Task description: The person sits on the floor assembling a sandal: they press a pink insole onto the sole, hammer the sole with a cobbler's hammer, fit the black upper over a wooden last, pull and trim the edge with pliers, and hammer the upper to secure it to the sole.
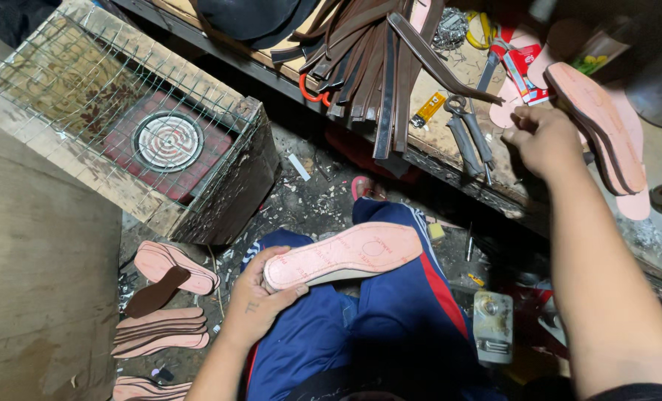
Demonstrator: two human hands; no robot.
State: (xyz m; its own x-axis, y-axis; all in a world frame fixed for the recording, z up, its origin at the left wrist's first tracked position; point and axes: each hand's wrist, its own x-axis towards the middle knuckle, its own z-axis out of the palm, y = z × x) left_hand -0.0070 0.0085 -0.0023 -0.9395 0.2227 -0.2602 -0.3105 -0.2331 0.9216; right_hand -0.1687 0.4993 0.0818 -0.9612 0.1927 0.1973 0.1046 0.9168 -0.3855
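Observation:
My left hand (260,301) grips the heel end of a pink shoe sole (346,254), which lies across my lap over blue trousers with its marked face up. My right hand (543,137) reaches out to the workbench (442,141), fingers curled by a stack of pink soles (598,126) at the bench's right end. Whether it holds anything is not visible. A pair of pliers (468,134) lies just left of that hand.
A bundle of brown leather straps (375,52) hangs over the bench edge. A wire-mesh wooden box (123,111) with a round heater coil (169,141) stands at the left. More pink soles (164,308) are piled on the littered floor. A metal tool (492,327) sits beside my right leg.

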